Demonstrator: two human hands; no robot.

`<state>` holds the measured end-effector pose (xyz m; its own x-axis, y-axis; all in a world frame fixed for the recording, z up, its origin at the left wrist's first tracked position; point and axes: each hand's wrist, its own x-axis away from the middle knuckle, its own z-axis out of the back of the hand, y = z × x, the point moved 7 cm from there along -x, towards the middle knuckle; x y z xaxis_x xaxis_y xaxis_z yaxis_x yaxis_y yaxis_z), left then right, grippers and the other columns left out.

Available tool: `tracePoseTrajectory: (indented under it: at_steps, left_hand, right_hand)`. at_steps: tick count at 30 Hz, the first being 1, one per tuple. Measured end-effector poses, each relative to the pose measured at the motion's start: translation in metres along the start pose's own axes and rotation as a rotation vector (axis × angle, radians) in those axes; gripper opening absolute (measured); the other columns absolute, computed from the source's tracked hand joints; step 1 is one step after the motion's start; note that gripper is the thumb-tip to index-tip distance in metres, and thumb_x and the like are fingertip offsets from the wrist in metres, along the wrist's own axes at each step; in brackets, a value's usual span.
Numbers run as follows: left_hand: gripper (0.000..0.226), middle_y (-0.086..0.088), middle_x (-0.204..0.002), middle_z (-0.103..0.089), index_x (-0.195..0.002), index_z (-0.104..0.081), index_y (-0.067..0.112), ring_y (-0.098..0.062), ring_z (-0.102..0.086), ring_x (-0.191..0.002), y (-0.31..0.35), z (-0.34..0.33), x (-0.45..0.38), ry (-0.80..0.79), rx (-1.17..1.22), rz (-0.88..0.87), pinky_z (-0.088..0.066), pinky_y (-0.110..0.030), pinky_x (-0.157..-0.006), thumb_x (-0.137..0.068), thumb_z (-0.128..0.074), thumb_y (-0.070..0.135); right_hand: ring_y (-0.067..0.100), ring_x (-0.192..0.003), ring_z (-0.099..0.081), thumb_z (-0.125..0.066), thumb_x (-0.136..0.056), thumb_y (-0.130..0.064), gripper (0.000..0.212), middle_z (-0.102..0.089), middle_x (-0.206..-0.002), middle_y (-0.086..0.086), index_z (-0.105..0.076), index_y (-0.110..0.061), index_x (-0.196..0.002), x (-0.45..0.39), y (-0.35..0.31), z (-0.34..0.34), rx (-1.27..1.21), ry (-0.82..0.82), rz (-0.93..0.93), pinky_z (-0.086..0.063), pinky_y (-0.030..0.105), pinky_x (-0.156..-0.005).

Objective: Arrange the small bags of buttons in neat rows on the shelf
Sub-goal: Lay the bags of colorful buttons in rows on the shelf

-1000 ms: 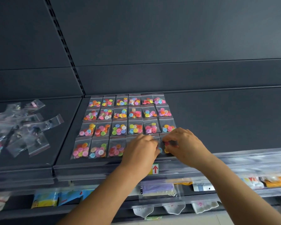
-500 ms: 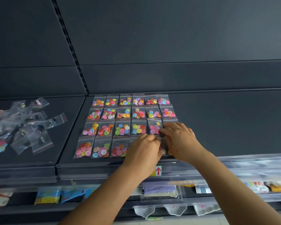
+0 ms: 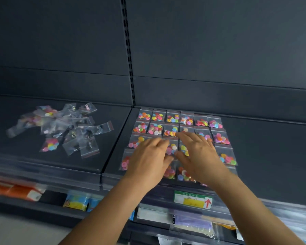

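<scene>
— What are the hands doing?

— Both lie flat at the centre of the frame, fingers straight and loosely spread, over the grid of bags point(image 3: 179, 138). The left hand point(image 3: 149, 160) covers the lower-left bags; the right hand point(image 3: 199, 156) lies just beside it, fingertips reaching the second row from the back. Neither pinches anything.

— And the bags?

— Clear zip bags of coloured buttons, edge to edge in rows on the dark shelf point(image 3: 272, 156), right of centre. A loose pile point(image 3: 63, 131) lies at the left on the neighbouring shelf panel.

— Any writing?

— A green-and-yellow price tag point(image 3: 193, 199) with a red up-arrow sits on the shelf's front rail; its handwriting is too blurred to read.
</scene>
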<state>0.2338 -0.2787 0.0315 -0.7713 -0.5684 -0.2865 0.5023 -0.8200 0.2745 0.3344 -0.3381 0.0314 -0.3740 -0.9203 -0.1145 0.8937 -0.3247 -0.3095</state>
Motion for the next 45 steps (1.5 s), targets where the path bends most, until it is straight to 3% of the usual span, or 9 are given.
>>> tracePoseTrajectory:
  at_steps: [7, 22, 28, 35, 39, 41, 45]
  left_hand:
    - [0.054, 0.002, -0.138, -0.048, -0.141, -0.038, 0.021, -0.017, -0.041, -0.127, -0.102, 0.045, 0.014, 0.076, -0.050, 0.153, -0.032, -0.030, -0.105, -0.093, -0.048, 0.042]
    - [0.053, 0.003, -0.137, -0.048, -0.140, -0.038, 0.021, -0.017, -0.042, -0.126, -0.337, 0.109, 0.047, 0.004, -0.090, 0.272, -0.034, -0.030, -0.105, -0.093, -0.050, 0.040]
    - [0.056, 0.000, -0.148, -0.036, -0.144, -0.031, 0.018, -0.019, -0.032, -0.136, -0.406, 0.113, 0.050, -0.016, -0.086, 0.339, -0.027, -0.032, -0.110, -0.095, -0.047, 0.038]
    - [0.059, 0.003, -0.155, -0.022, -0.149, -0.020, 0.026, -0.023, -0.029, -0.137, -0.451, 0.104, 0.032, -0.080, -0.066, 0.364, -0.031, -0.040, -0.110, -0.096, -0.045, 0.031]
    - [0.049, 0.003, -0.151, -0.030, -0.144, -0.032, 0.024, -0.020, -0.030, -0.136, -0.459, 0.100, 0.027, -0.107, -0.103, 0.303, -0.027, -0.037, -0.108, -0.097, -0.043, 0.029]
    - [0.043, 0.004, -0.147, -0.036, -0.139, -0.041, 0.022, -0.018, -0.033, -0.134, -0.459, 0.101, 0.030, -0.077, -0.108, 0.268, -0.028, -0.034, -0.107, -0.097, -0.043, 0.029]
    - [0.026, 0.005, -0.117, -0.060, -0.115, -0.060, 0.018, -0.016, -0.054, -0.105, -0.463, 0.110, 0.043, 0.022, -0.076, 0.249, -0.037, -0.028, -0.092, -0.095, -0.046, 0.027]
  right_hand:
    - [0.018, -0.139, -0.025, -0.046, -0.093, -0.045, 0.060, -0.031, -0.151, -0.007, -0.023, -0.029, -0.146, -0.049, -0.088, -0.025, 0.003, -0.034, 0.104, -0.018, 0.043, -0.114]
    - [0.016, -0.137, -0.026, -0.050, -0.092, -0.040, 0.056, -0.034, -0.148, -0.008, -0.032, -0.028, -0.143, -0.151, -0.269, -0.106, -0.074, -0.065, 0.126, -0.020, 0.037, -0.112]
    - [0.019, -0.137, -0.029, -0.049, -0.093, -0.037, 0.051, -0.037, -0.147, -0.006, -0.036, -0.027, -0.142, -0.178, -0.312, -0.136, -0.079, -0.101, 0.150, -0.021, 0.039, -0.112]
    - [0.021, -0.137, -0.029, -0.043, -0.095, -0.029, 0.051, -0.035, -0.149, -0.003, -0.031, -0.023, -0.145, -0.231, -0.359, -0.165, -0.054, -0.156, 0.241, -0.021, 0.038, -0.113]
    - [0.019, -0.141, -0.021, -0.037, -0.097, -0.028, 0.053, -0.026, -0.154, -0.004, -0.022, -0.024, -0.148, -0.256, -0.374, -0.186, 0.030, -0.288, 0.265, -0.014, 0.039, -0.115]
    - [0.018, -0.138, -0.027, -0.037, -0.096, -0.028, 0.048, -0.035, -0.149, -0.001, -0.032, -0.021, -0.143, -0.258, -0.377, -0.195, 0.063, -0.341, 0.290, -0.017, 0.039, -0.113]
    - [0.019, -0.117, -0.050, -0.035, -0.096, -0.028, 0.028, -0.058, -0.120, -0.003, -0.054, -0.021, -0.116, -0.249, -0.385, -0.199, 0.109, -0.338, 0.430, -0.028, 0.037, -0.103]
